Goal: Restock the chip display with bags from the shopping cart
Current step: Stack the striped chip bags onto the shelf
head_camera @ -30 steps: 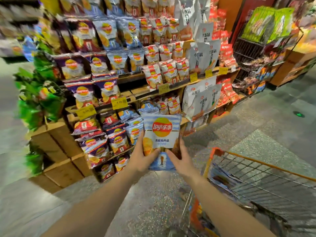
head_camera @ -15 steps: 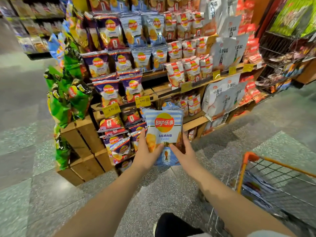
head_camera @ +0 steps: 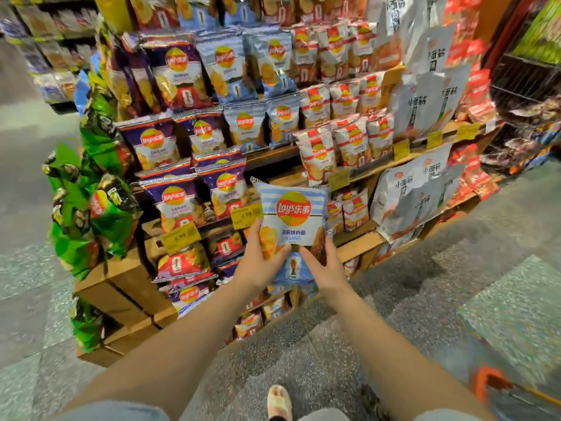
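Blue-and-white striped chip bag (head_camera: 292,226)

The light-blue chip bag (head_camera: 291,226) reads "Lay's 乐事" and "ASADO"; a yellow shelf tag (head_camera: 246,213) reads 4.99.

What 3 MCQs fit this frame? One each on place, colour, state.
1. Where is the held bag?
A. In the cart
B. In front of the display
C. On the floor

2. What colour are the price tags?
A. Yellow
B. Blue
C. White

3. How is the bag held?
A. Left hand only
B. Right hand only
C. Both hands

Key: 1 B, it is up before the shelves; 2 A, the tags are yellow; 3 C, left hand and right hand grip its lower sides.
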The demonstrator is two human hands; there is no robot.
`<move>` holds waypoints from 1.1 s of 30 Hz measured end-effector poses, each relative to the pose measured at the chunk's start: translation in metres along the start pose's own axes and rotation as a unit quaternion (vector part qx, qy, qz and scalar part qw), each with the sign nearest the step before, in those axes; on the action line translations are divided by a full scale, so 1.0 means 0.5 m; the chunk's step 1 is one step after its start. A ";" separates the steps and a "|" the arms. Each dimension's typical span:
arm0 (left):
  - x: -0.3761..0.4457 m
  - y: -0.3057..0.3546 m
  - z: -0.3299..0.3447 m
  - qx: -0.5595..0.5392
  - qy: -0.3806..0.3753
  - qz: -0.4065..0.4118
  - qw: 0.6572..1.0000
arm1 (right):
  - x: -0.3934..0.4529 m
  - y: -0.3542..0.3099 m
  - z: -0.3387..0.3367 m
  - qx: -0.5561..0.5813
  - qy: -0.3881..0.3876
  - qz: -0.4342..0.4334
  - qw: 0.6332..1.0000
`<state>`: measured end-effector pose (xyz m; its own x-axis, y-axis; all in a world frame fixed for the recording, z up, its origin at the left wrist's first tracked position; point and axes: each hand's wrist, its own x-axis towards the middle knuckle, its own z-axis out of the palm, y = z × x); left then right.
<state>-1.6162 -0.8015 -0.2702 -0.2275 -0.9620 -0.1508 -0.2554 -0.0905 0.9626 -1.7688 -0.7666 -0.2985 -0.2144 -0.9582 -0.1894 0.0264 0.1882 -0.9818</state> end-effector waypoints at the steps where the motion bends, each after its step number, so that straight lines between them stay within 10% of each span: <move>1: 0.025 0.008 0.004 0.002 0.000 0.000 1.000 | 0.022 -0.009 -0.006 0.008 -0.005 0.000 1.000; 33: 0.583 0.048 0.004 -0.051 -0.014 -0.031 0.998 | 0.566 -0.122 -0.025 -0.076 -0.024 0.036 0.996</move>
<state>-1.6905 -1.0835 -0.2913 -0.2411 -0.9463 -0.2153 -0.1726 -0.1765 0.9690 -1.8434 -1.0465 -0.2920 -0.1702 -0.9495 -0.2637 -0.1087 0.2841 -0.9526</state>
